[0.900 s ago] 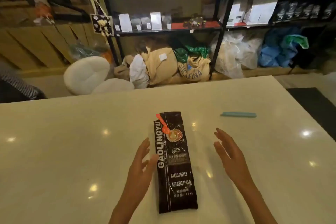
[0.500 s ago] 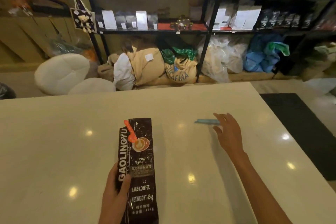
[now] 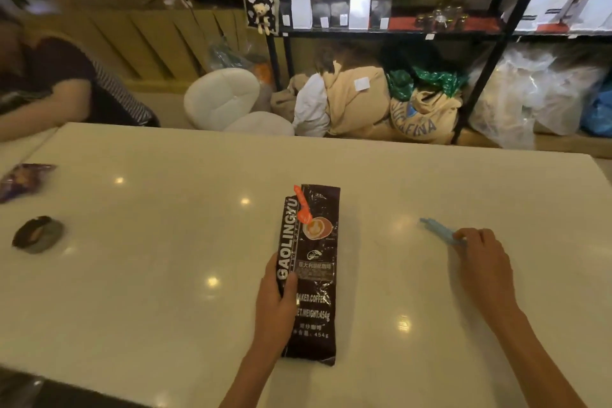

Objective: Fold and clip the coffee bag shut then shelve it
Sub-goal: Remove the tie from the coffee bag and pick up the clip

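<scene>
A long dark brown coffee bag (image 3: 314,275) marked GAOLINGYU lies flat on the white table (image 3: 165,258), its top end pointing away from me, with an orange scoop picture near the top. My left hand (image 3: 276,301) grips the bag's left edge around its middle. To the right, my right hand (image 3: 480,262) is closed over one end of a light blue bag clip (image 3: 437,228), which sticks out to the upper left of the fingers. Behind the table stands a black metal shelf unit (image 3: 390,31) with white and dark bags on it.
At the table's left lie a purple snack wrapper (image 3: 23,179) and a round dark pastry (image 3: 38,233). A person in a dark top sits at the far left (image 3: 49,86). Sacks (image 3: 364,103), plastic bags and white cushions (image 3: 222,98) crowd the floor under the shelves.
My left hand went from resting beside the bag to gripping its left edge. My right hand reached to the blue clip and closed on it. The view swung left.
</scene>
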`<state>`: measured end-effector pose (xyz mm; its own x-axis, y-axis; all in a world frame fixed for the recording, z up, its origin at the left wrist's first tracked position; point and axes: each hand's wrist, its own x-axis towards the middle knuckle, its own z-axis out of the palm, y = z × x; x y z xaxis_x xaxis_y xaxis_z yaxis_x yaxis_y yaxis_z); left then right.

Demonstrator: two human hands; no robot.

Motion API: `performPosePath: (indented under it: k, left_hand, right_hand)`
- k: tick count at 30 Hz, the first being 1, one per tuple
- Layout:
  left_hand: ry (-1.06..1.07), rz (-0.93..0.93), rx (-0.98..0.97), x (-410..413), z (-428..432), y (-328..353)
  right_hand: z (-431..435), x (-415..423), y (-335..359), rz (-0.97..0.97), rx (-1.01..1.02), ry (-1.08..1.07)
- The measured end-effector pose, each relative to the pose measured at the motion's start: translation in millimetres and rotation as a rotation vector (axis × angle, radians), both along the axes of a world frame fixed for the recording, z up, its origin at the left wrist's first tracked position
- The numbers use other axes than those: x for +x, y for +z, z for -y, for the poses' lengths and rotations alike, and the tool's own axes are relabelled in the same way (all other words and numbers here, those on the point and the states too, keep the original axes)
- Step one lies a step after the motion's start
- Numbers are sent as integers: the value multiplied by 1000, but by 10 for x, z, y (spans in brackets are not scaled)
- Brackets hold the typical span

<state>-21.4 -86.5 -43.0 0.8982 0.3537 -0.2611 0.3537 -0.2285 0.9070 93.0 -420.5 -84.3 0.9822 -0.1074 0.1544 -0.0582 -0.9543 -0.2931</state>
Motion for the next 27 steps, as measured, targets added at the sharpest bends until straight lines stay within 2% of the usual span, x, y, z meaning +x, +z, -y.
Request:
performPosePath:
  k: [2,6,10,13,17,21,27]
  left_hand:
    - [-13,4,-15,-17,-40,55]
    - [-104,0,-14,1,-162,104]
    - [-141,142,157,101,-273,214]
    - [-170,216,-30,268,-335,450]
    - [-96,278,-203,528,-503,547]
    - [10,261,-382,673,-574,495]
    - [24,195,-602,856,-560,503]
  right_hand:
    - [-189,-114,64,-39,237,-5]
    - [-942,-434,426,-66,686,156]
    - [-1681,-639,781,-206,856,271]
    - [-2076,-687,973,-268,909,357]
    - [-2394,-680,1014,-201,866,382]
    - [-2531,-569,876,-21,612,272]
    - [-2679,-551,768,86,577,20]
